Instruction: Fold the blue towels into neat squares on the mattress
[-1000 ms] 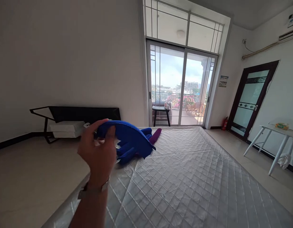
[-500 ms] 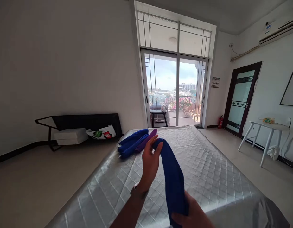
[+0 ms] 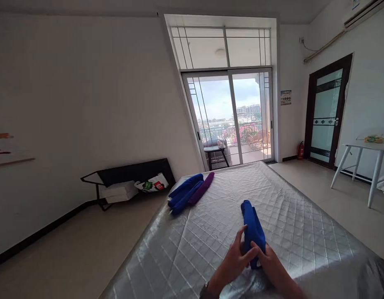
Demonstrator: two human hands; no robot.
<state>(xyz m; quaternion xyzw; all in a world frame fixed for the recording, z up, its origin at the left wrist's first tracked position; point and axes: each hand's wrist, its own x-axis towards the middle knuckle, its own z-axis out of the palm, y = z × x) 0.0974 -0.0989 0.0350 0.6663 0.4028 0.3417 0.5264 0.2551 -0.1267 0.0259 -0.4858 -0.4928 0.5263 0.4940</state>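
A narrow folded blue cloth [image 3: 253, 230] points away from me over the near part of the silver quilted mattress cover [image 3: 219, 232]. Around its left side, near the close end, curl the fingers of my left hand [image 3: 234, 261]. My right hand [image 3: 273, 268] grips the right side of the same end, its thumb close to the left thumb. Whether the cloth rests on the cover or is held just above it, I cannot tell. Farther off, at the left edge, lie folded blue cloths [image 3: 185, 193] with a purple folded cloth [image 3: 203, 189] beside them.
Left of the bed, a black bench-like frame [image 3: 135, 171] stands against the wall with a white box [image 3: 118, 192] and a printed bag [image 3: 152, 183]. Beyond the bed are sliding glass doors [image 3: 237, 116]. A white table [image 3: 366, 145] stands at the right.
The blue cloth was held up, hanging long between my hands; now it is shorter, lower and farther right. My left hand has come down beside my right. The view has turned left.
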